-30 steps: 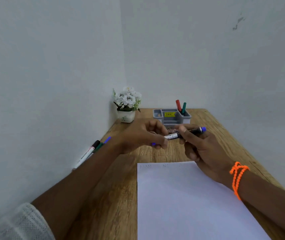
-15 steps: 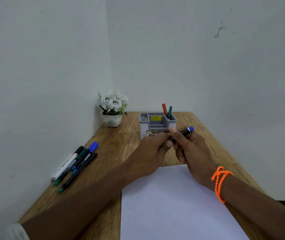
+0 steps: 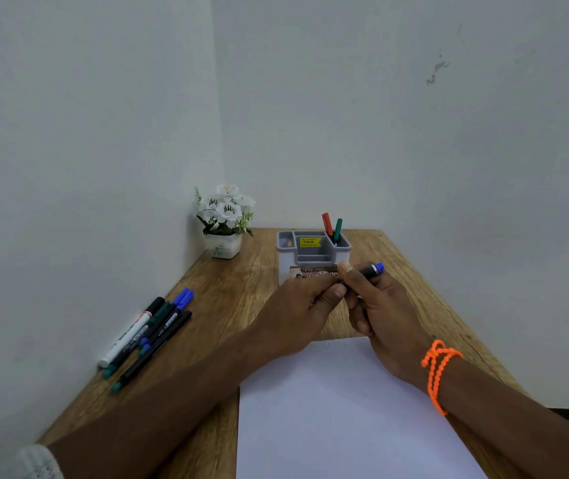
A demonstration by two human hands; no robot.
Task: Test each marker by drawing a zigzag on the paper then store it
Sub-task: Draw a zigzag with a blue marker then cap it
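The marker (image 3: 366, 272) is held nearly level above the surface (image 3: 241, 288), blue end up-right, gripped by both hands (image 3: 296, 312) (image 3: 385, 316), now pressed closer together than before.

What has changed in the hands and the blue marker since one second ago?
The left hand has closed in on the marker, so the white part of the barrel no longer shows between the hands. The right hand still grips the marker, blue end up to the right. The paper and the organizer stayed as they were.
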